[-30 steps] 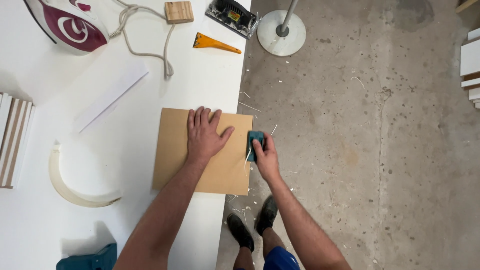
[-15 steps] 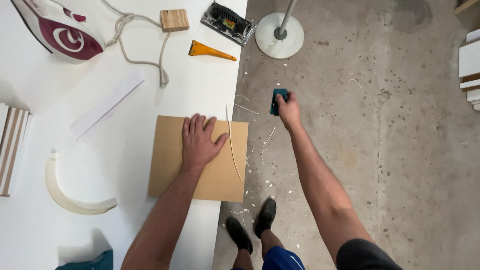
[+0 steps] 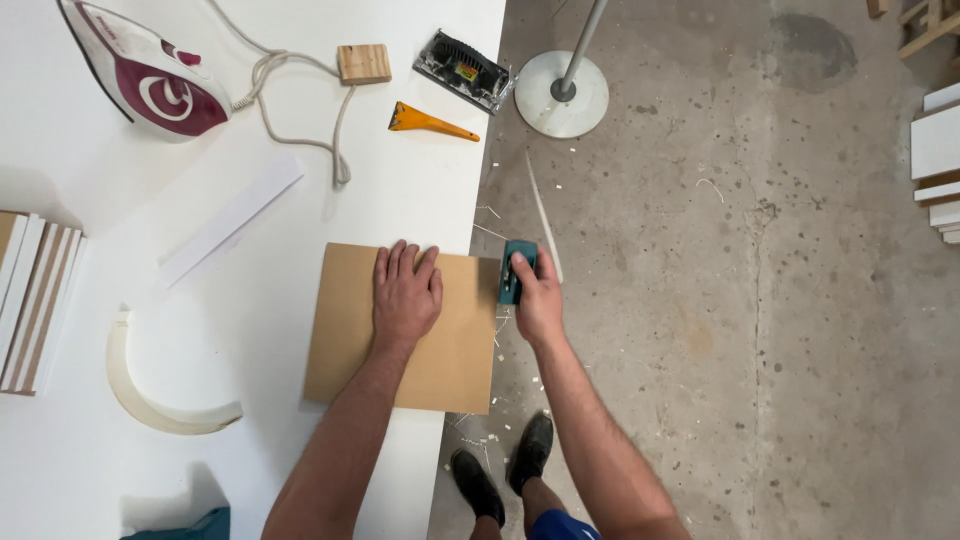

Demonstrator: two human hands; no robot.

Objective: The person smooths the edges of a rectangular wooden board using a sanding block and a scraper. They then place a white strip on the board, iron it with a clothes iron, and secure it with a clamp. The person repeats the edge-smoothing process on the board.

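Observation:
A tan rectangular board (image 3: 450,355) lies on the white table (image 3: 250,330), its right edge at the table's edge. My left hand (image 3: 405,293) presses flat on the board's top, fingers together. My right hand (image 3: 535,295) grips a small teal edge-trimming tool (image 3: 513,270) set against the board's right edge near its far corner. A thin white strip (image 3: 545,220) sticks out past the tool over the floor.
On the table: a red-and-white iron (image 3: 150,80) with its cord, a small wood block (image 3: 364,63), an orange scraper (image 3: 430,122), a black tool (image 3: 464,70), a white strip (image 3: 232,218), a curved white piece (image 3: 150,400), stacked panels (image 3: 35,300). A round stand base (image 3: 562,93) and white shavings are on the concrete floor.
My right hand swung out away from the board over the floor, peeling off a thin strip, then came back to the board's right edge with the teal tool. My left hand stayed on the board.

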